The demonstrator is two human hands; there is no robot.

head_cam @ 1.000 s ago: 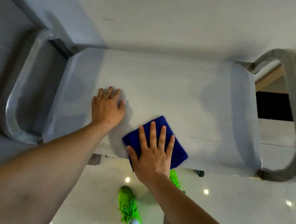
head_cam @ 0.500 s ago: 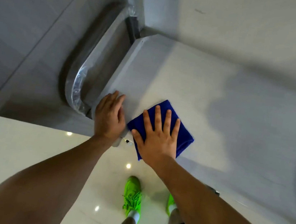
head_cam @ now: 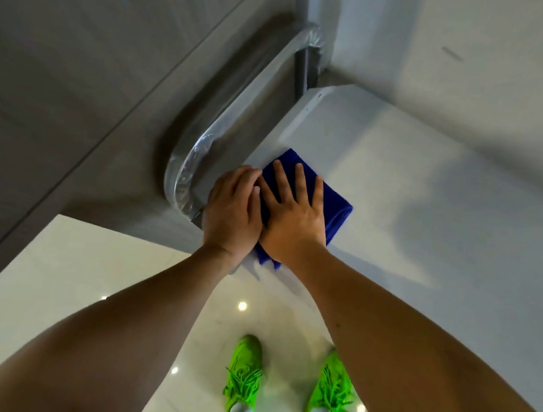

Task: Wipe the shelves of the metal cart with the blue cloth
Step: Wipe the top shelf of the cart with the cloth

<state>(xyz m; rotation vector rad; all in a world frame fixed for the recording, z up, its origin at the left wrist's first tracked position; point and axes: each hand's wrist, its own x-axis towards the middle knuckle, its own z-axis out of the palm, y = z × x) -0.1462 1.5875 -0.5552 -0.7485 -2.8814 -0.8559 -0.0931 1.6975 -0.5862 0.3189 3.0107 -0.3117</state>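
Far left there's just a grey wall panel (head_cam: 72,82), nothing going on there. Next comes the cart's handle (head_cam: 200,162), a bent tube wrapped in clear plastic film, sitting just beside the end of the top shelf (head_cam: 436,200).

The left hand (head_cam: 233,211) rests right at that near corner of the shelf, fingers bent over the edge next to the handle. Looks like it's bracing the cart, but I can't tell if it's actually gripping the lip or only leaning on it. It's touching the right hand, slightly overlapping the thumb side.

The right hand (head_cam: 291,215) lies flat with fingers spread and straight, pressing down on the blue cloth (head_cam: 335,210), not clutching it. The cloth is folded into a thick square and sits at the left end of the top shelf, with one corner poking off the near edge below the wrist.

Stuff that could go wrong imo: the cloth is already at the shelf's end, so one more push that way runs it off the lip and into the gap by the handle. With a flat palm and no grip, the cloth could also slip out from under or unfold. The two hands are jammed together, so the left one blocks the corner itself and that bit gets skipped. And the cart could roll on that glossy floor (head_cam: 80,284) if the bracing hand lets up.

Most of the shelf to the right is still to cover, I'd guess.
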